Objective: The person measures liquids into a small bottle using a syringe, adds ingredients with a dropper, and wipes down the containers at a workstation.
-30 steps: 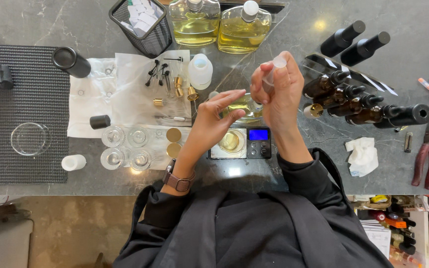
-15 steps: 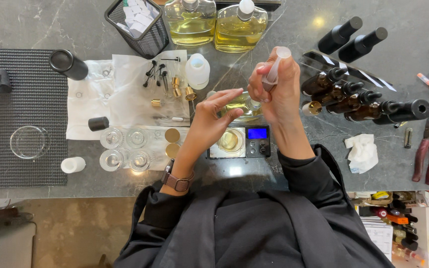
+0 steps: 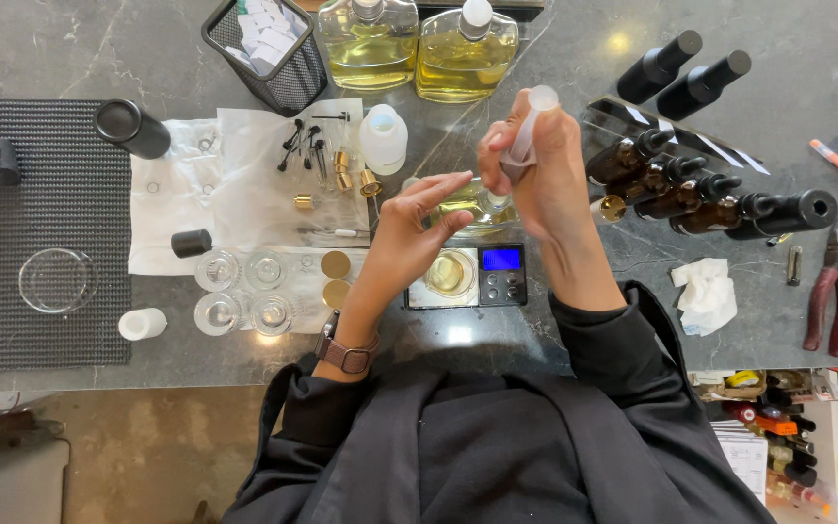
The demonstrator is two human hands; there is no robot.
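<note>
Above the small scale (image 3: 467, 277), the right hand (image 3: 545, 180) pinches a clear pipette (image 3: 526, 136); the left hand (image 3: 409, 233), its grip apart, steadies a glass bottle (image 3: 472, 204).

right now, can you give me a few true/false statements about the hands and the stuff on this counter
1. The right hand grips a clear pipette. True.
2. The left hand holds the pliers. False: they lie untouched at the counter's right edge.
3. A small glass of yellowish liquid sits on the digital scale. True.
4. The wire mesh basket is empty. False: it holds white paper strips.
5. The glass dish rests on the dark mat. True.
</note>
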